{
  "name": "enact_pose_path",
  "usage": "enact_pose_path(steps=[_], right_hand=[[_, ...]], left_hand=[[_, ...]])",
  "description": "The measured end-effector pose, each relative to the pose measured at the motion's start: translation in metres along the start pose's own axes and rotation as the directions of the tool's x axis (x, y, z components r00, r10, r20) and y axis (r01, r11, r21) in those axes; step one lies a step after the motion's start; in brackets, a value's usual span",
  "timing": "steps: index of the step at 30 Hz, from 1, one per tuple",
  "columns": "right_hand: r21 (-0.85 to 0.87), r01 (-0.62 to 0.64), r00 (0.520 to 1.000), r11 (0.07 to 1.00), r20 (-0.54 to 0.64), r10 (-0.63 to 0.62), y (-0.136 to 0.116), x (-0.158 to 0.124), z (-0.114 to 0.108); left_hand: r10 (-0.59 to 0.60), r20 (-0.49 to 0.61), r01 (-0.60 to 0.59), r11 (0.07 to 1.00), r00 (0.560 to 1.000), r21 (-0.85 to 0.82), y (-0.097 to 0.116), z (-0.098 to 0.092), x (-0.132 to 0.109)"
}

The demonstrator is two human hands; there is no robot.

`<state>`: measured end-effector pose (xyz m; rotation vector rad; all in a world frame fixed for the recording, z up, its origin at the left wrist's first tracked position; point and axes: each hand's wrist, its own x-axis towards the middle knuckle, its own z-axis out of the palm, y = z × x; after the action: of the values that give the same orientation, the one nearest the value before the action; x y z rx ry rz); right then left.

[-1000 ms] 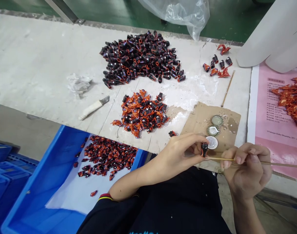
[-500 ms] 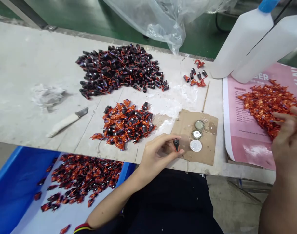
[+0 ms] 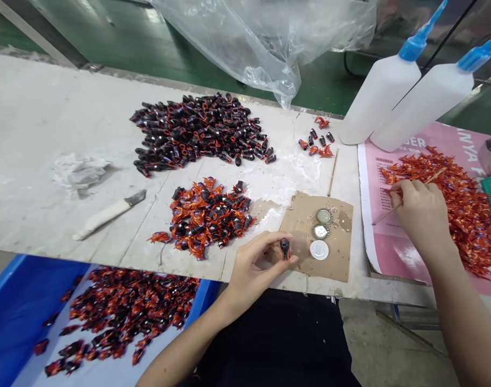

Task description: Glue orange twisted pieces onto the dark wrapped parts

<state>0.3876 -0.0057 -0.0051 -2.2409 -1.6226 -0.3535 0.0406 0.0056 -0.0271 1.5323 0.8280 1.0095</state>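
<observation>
My left hand (image 3: pixel 255 269) is closed over the table's front edge, pinching a small black plastic part (image 3: pixel 284 248) with an orange rim between thumb and fingertips. Beside it lies a piece of brown cardboard (image 3: pixel 297 228) bearing two bottle caps (image 3: pixel 321 231) and a white disc (image 3: pixel 319 250). On the right, my right hand (image 3: pixel 420 212) is closed around a thin wooden stick (image 3: pixel 436 175), over the left side of a heap of orange spiky parts (image 3: pixel 459 215). Its fingertips are partly hidden, so whether they also touch an orange part I cannot tell.
Black parts (image 3: pixel 200 129) form a big pile, with joined black-and-orange pieces (image 3: pixel 208 215) nearer me. A knife (image 3: pixel 110 215) lies left. A blue bin (image 3: pixel 11 301) holds more pieces. Two white bottles (image 3: pixel 382 97) stand on the back right; another stick (image 3: pixel 333 172) lies by the cardboard.
My right hand has moved left and inward from the right edge to the orange heap, and its fingers have closed together. My left hand keeps its hold on the black part. The view has tilted slightly.
</observation>
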Motion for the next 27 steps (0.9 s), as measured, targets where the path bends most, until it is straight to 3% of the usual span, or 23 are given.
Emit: enact_pose_path(steps=[4,8,11,13,16,19,23,27], right_hand=[[0.232,0.027,1.0,0.972,0.003,-0.028,-0.029,-0.027,-0.011],[0.445,0.032,0.999,0.895,0.025,-0.048,-0.079,-0.067,-0.025],[0.699,-0.051,0.997,0.714,0.079,-0.006,-0.114,-0.094,-0.034],[0.763,-0.012,0.999,0.646,0.029,-0.016,-0.129,-0.106,-0.036],[0.742,0.158,0.986,0.652,-0.15,-0.068,-0.139,-0.115,-0.033],[0.649,0.329,0.941,0.686,-0.284,-0.183,-0.142,-0.119,-0.027],[0.535,0.412,0.904,0.738,-0.343,-0.256,-0.145,-0.124,-0.021],[0.542,0.413,0.907,0.732,-0.319,-0.276,-0.144,-0.127,-0.021]], left_hand=[[0.082,0.057,-0.084,0.996,0.995,0.04,0.005,0.004,0.001],[0.128,0.185,-0.147,0.985,0.974,0.09,0.01,0.014,0.005],[0.109,0.26,-0.144,0.982,0.96,0.122,0.012,0.02,0.007],[0.098,0.283,-0.14,0.981,0.954,0.133,0.014,0.022,0.006],[0.091,0.303,-0.14,0.98,0.948,0.142,0.016,0.023,0.005],[0.099,0.306,-0.148,0.979,0.947,0.14,0.018,0.024,0.005],[0.12,0.284,-0.171,0.972,0.951,0.16,0.02,0.025,0.005],[0.116,0.276,-0.17,0.969,0.954,0.18,0.02,0.025,0.006]])
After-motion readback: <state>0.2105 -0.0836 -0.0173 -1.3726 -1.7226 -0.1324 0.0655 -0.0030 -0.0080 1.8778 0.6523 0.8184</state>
